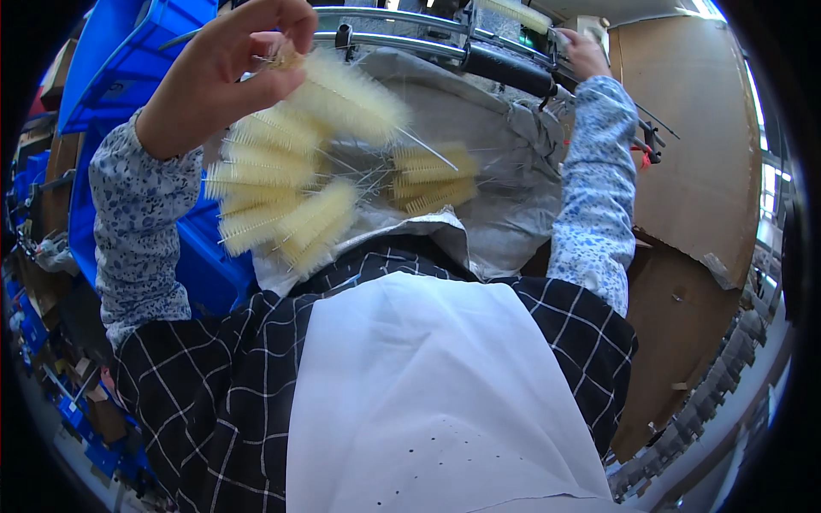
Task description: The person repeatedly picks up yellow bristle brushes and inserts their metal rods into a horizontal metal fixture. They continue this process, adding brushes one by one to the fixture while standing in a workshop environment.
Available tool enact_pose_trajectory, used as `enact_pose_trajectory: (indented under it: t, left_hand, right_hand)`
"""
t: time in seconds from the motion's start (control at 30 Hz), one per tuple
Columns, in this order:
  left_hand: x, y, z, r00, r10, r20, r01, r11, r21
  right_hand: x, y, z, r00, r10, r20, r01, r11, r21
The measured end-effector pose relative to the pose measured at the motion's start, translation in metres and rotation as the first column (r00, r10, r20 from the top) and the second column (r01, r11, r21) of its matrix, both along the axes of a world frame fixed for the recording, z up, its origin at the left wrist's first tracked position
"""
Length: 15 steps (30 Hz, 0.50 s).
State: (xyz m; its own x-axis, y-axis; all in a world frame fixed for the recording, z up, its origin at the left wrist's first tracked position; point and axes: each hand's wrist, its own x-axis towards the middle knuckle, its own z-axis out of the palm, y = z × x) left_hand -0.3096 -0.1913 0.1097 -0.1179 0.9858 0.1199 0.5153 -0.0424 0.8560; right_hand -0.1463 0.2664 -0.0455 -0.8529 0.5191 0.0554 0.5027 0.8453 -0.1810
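White cloth apron nearest, over black white-checked fabric. Beyond it, grey crumpled sheet; pale-yellow bristle brushes with thin metal wire stems fan out in a pile toward its left edge, stems pointing inward. Smaller yellow brush stack lies mid-sheet, right of the pile. Blue plastic bin sits just off the sheet's left edge. Above the pile, left hand pinches the tufted end of a fluffy cream cylindrical brush, wire stem angled down-right. At the sheet's far edge, black roller on metal rails. Past its far right corner, right hand is beside another cream brush; fingers bent, can't tell if gripping.
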Motion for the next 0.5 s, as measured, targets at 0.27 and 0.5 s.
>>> enact_pose_trajectory:
  t: [0.27, 0.5]
  left_hand:
    - [0.039, 0.038, -0.018, 0.989, 0.003, 0.15, -0.013, 0.998, 0.067]
    - [0.072, 0.051, -0.033, 0.994, 0.099, -0.05, -0.094, 0.991, 0.095]
  right_hand:
    - [0.091, -0.1, 0.095, 0.963, 0.269, 0.024, -0.176, 0.69, -0.702]
    - [0.041, -0.259, 0.076, 0.871, 0.198, -0.449, -0.453, -0.023, -0.891]
